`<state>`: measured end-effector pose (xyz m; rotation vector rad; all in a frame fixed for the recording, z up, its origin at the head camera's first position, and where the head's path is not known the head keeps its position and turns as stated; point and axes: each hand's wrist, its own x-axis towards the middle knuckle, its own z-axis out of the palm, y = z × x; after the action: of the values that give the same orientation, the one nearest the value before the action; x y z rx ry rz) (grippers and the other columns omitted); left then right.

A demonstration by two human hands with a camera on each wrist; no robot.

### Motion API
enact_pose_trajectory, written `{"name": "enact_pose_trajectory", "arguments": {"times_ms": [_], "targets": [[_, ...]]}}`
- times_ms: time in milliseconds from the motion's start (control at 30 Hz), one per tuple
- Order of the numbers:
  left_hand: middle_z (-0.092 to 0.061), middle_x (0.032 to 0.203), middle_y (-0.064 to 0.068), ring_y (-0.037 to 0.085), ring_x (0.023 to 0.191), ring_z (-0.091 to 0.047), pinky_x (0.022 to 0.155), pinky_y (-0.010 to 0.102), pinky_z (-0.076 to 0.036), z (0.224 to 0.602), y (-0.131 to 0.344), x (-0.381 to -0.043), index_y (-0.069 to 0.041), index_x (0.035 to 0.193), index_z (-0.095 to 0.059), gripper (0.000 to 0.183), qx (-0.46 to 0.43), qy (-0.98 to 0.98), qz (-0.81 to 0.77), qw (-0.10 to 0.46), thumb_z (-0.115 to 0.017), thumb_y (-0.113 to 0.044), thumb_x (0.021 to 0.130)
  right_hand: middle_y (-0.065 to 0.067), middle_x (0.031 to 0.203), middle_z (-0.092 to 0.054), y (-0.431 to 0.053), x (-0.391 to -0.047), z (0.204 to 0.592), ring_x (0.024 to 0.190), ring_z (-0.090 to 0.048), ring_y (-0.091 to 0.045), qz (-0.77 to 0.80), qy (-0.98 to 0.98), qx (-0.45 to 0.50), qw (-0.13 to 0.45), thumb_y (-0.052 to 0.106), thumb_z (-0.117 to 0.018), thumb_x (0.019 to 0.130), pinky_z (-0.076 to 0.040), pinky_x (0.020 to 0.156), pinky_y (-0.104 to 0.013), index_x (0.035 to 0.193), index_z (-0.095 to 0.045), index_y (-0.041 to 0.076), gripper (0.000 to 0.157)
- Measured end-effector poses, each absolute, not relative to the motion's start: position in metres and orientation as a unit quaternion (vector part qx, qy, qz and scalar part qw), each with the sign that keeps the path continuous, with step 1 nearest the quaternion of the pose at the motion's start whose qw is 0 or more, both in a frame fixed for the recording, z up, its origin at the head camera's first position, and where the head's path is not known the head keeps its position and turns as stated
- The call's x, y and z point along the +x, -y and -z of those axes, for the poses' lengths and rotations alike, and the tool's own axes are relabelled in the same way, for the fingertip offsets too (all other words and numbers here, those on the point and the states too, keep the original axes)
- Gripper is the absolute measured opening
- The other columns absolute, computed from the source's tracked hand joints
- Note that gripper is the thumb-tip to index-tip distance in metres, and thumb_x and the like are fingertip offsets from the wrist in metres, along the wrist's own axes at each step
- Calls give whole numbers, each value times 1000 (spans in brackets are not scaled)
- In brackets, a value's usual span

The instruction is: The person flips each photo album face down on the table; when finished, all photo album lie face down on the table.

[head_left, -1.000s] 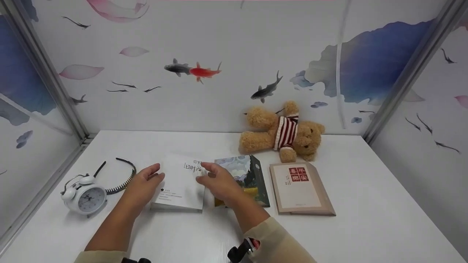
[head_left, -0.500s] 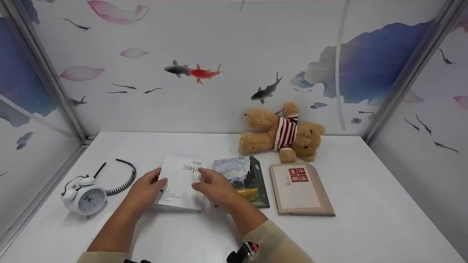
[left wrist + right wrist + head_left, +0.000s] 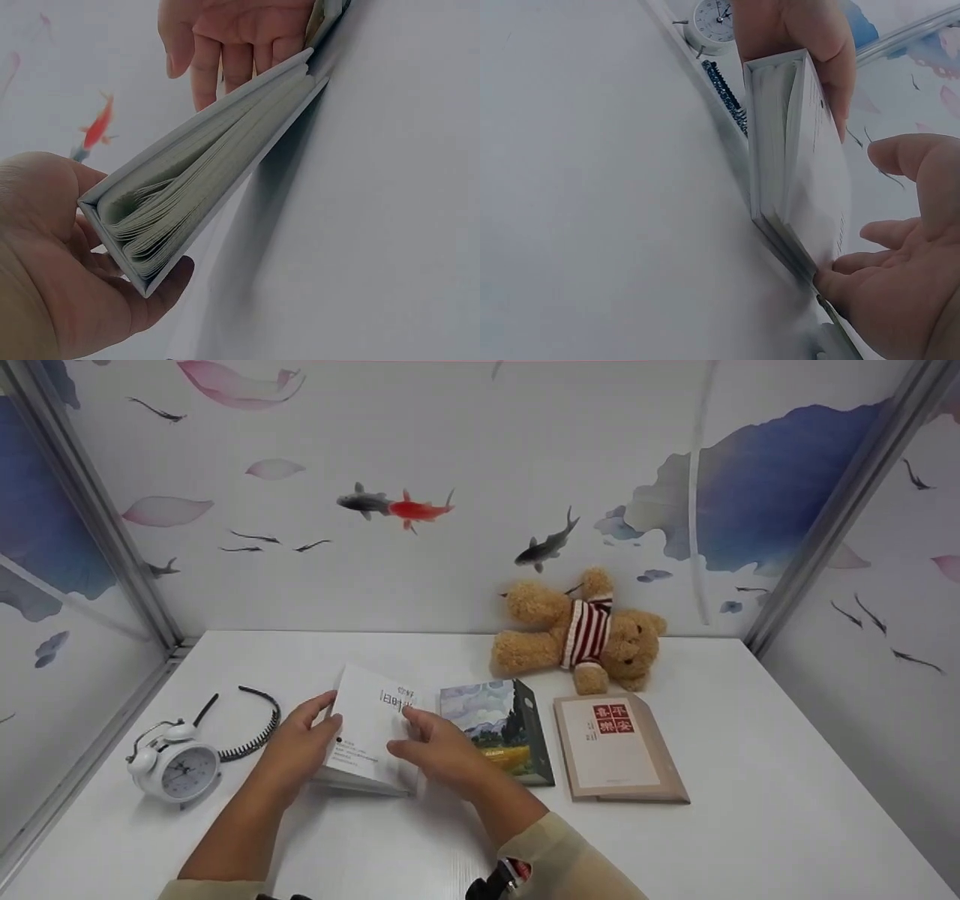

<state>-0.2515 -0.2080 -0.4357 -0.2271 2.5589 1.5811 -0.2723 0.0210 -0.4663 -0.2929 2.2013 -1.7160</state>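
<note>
A white photo album (image 3: 367, 735) with dark lettering is tilted over the white table, its left side raised. My left hand (image 3: 304, 742) grips that raised edge; in the left wrist view the fingers of the left hand (image 3: 67, 262) curl under the spine, and thick, loosely fanned pages show between the covers of the album (image 3: 202, 165). At the opposite edge is my right hand (image 3: 439, 746), its fingers extended. The right wrist view has the right hand (image 3: 900, 255) with thumb spread wide and lower fingertips right at the edge of the album (image 3: 817, 165).
Right of my hands lie a painted-cover album (image 3: 487, 716) and a tan book (image 3: 619, 750) with red squares. Behind them a teddy bear (image 3: 589, 634) lies against the wall. A white alarm clock (image 3: 180, 765) and a black headband (image 3: 259, 739) are at left.
My left hand has closed on the album's left edge and lifted it, tilting the album. The right hand has shifted slightly left and lower over its right edge.
</note>
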Motion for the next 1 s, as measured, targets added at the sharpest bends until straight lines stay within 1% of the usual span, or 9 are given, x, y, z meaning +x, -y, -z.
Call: {"name": "enact_pose_trajectory", "arguments": {"times_ms": [100, 200, 500, 600, 667, 733, 800, 900, 1000], "targets": [[-16, 182, 11, 41, 169, -9, 135, 66, -12, 433, 207, -251, -22, 170, -32, 62, -79, -842, -529, 66, -48, -34, 111, -6, 173, -40, -21, -270, 466, 164, -33, -29, 595, -780, -99, 168, 36, -78, 97, -27, 135, -50, 163, -47, 22, 75], [-18, 181, 9, 40, 168, -16, 134, 65, -19, 428, 207, -249, -24, 169, -36, 62, -84, -821, -561, 63, -52, -34, 110, -7, 173, -39, -21, -269, 465, 163, -34, -30, 595, -779, -102, 170, 36, -77, 98, -29, 134, -50, 163, -46, 22, 74], [-33, 177, 6, 26, 165, -32, 132, 45, -36, 420, 201, -243, -14, 169, -33, 66, -21, -753, -658, 25, -59, -19, 108, -4, 171, -44, -22, -269, 459, 162, -37, -29, 660, -722, -153, 143, 36, -72, 103, -34, 132, -50, 163, -47, 22, 66], [-35, 176, 3, 26, 161, -39, 121, 28, -47, 420, 197, -242, -15, 168, -34, 66, -3, -743, -669, 20, -60, -17, 108, -3, 170, -46, -22, -267, 456, 160, -41, -29, 683, -700, -166, 131, 35, -70, 105, -37, 130, -50, 162, -48, 22, 63], [-35, 175, 2, 25, 160, -41, 112, 16, -49, 420, 194, -241, -16, 168, -34, 65, 3, -740, -672, 18, -59, -17, 108, -2, 170, -46, -23, -266, 454, 160, -42, -29, 694, -687, -174, 129, 33, -70, 105, -39, 129, -48, 163, -47, 22, 63], [-34, 176, 0, 24, 159, -42, 108, 12, -49, 419, 192, -240, -18, 168, -34, 65, 8, -740, -672, 18, -59, -18, 108, -2, 171, -45, -22, -264, 450, 160, -42, -30, 706, -672, -183, 125, 29, -70, 105, -40, 128, -48, 163, -47, 20, 63], [-34, 176, -1, 24, 160, -41, 116, 19, -48, 418, 189, -238, -18, 168, -34, 65, 10, -739, -674, 16, -59, -18, 108, 0, 171, -44, -22, -263, 446, 160, -42, -31, 717, -659, -192, 121, 27, -71, 105, -41, 128, -47, 163, -46, 20, 63], [-36, 175, -3, 22, 161, -38, 129, 36, -40, 416, 186, -237, -19, 168, -35, 65, 13, -743, -669, 11, -60, -19, 108, 2, 171, -45, -22, -261, 439, 160, -43, -30, 735, -638, -197, 116, 24, -73, 104, -44, 125, -44, 163, -47, 20, 64], [-39, 173, -4, 22, 161, -38, 132, 45, -36, 415, 183, -235, -21, 167, -37, 64, 18, -747, -664, 5, -61, -21, 108, 4, 171, -45, -22, -260, 435, 159, -44, -29, 747, -626, -193, 115, 21, -77, 100, -48, 122, -42, 162, -48, 22, 68]]}}
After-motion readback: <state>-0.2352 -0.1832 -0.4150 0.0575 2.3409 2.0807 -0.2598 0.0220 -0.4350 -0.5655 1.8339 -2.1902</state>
